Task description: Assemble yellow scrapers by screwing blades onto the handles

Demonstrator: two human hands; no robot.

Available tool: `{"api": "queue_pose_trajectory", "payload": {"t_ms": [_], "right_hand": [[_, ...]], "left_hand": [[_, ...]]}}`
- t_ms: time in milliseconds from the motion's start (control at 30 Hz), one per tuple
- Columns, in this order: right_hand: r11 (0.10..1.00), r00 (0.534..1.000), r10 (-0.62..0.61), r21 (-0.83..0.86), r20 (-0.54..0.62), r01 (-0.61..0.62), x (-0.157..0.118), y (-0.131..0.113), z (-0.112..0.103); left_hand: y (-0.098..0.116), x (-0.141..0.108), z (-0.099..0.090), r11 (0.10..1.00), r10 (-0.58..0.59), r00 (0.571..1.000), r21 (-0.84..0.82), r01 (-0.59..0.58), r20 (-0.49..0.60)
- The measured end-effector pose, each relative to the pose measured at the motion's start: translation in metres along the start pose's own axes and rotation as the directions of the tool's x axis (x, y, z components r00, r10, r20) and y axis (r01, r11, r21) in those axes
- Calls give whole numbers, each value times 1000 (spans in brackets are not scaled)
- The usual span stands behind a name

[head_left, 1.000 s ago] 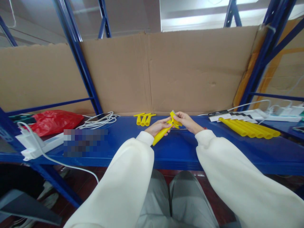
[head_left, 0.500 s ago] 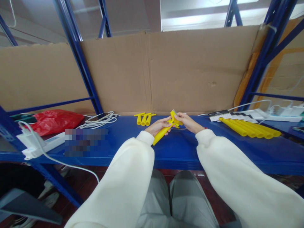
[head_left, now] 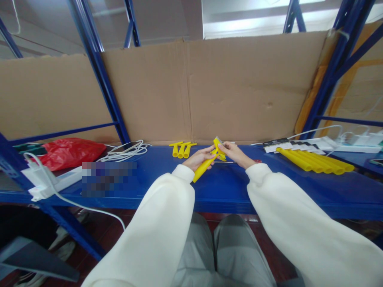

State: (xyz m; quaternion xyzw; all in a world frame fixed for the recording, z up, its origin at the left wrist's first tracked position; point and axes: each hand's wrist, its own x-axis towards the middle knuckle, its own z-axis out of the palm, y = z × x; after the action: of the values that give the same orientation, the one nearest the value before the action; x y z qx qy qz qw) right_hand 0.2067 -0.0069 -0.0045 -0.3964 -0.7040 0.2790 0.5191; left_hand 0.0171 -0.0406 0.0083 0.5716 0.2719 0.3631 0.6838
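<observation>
Between hands (head_left: 198,159) (head_left: 235,152), tool (head_left: 204,170) aslant, head (head_left: 217,142) away

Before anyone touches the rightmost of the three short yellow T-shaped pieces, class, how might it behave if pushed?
The yellow piece would probably stay stiff, since its tube looks straight and smooth. That round tube might rock, but the crossbar should limit rolling. It is likely light, as the near end looks hollow.

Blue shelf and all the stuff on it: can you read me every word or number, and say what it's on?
None can be read.
Black-and-white card: print too small.
Left blue post: faint marks, too blurred.
Pixelated patch: anything there is hidden.
Held yellow tool: no writing seen.
</observation>
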Motion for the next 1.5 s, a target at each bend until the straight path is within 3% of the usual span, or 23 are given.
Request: {"api": "queue_pose_trajectory", "payload": {"t_ms": [300, 567, 733, 900, 1033, 1200, 1333, 1500], "right_hand": [[1000, 1000, -21, -3, 22, 21, 4, 6, 1], [995, 996, -81, -57, -24, 80, 5, 10, 1], [969, 994, -93, -235, -62, 76, 8, 17, -4], [840, 975, -210, -523, -67, 145, 8, 11, -24], [797, 990, -78, -589, 117, 132, -1, -3, -41], [772, 928, 161, -629, 336, 93, -12, -9, -56], [732, 897, 293, -681, 330, 11, -14, -4, -75], [688, 886, 348, -725, 305, -20, -15, 10, -91]], "left_hand": [[0, 0, 1, 1000, 6, 999, -25, -7, -46], [1, 0, 3, 999, 35, 993, -32, -39, -116], [1, 2, 1, 998, 41, 989, -32, -46, -139], [4, 3, 0, 999, 31, 961, 1, -32, -274], [4, 4, -2, 999, 27, 912, 45, -9, -409], [3, 3, -4, 986, 63, 826, 165, 36, -560], [4, 1, -3, 974, 104, 791, 223, 41, -603], [4, 1, -4, 968, 82, 769, 235, 91, -634]]}}
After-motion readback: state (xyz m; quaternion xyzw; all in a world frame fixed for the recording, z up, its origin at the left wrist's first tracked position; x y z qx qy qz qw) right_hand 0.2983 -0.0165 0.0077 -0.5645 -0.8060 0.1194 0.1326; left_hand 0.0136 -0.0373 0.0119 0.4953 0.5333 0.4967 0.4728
